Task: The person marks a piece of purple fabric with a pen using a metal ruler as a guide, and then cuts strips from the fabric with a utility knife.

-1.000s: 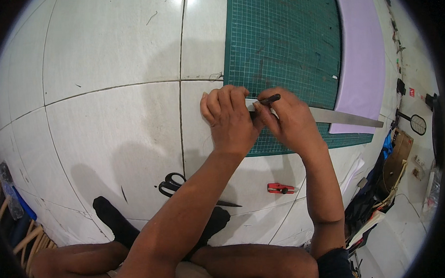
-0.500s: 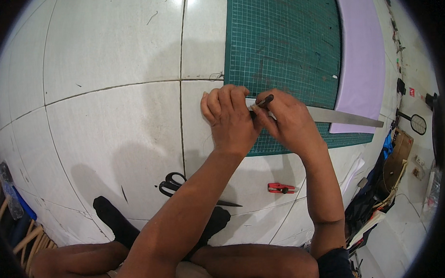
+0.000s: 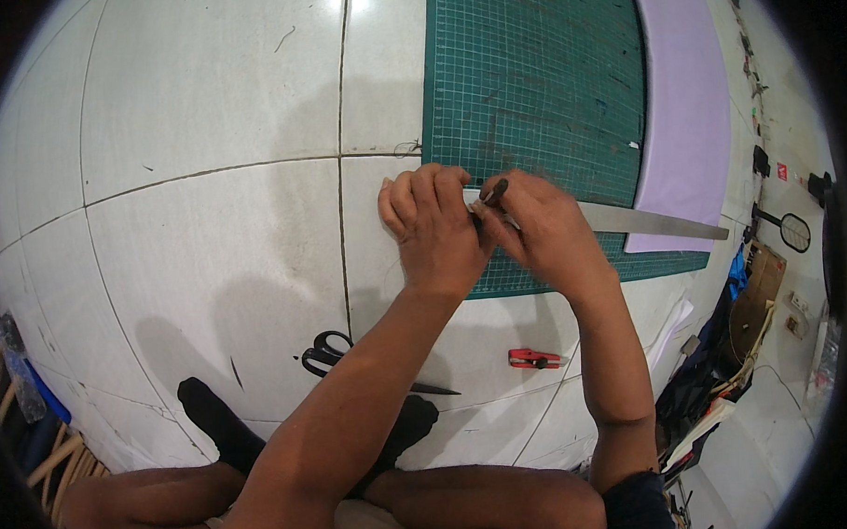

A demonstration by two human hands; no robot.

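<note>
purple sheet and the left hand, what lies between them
In the head view, the right hand, holding a slim dark tool, comes between, along with part of the metal ruler and the green cutting mat.

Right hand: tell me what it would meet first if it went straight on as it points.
The right hand would probably meet the left hand first, close on its left; the gap between them is unclear.

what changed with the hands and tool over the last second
The top end of the dark tool in the right hand has swung left, toward the left hand. Nothing was taken hold of or let go. The left hand, ruler, mat and scissors look unmoved.
</note>
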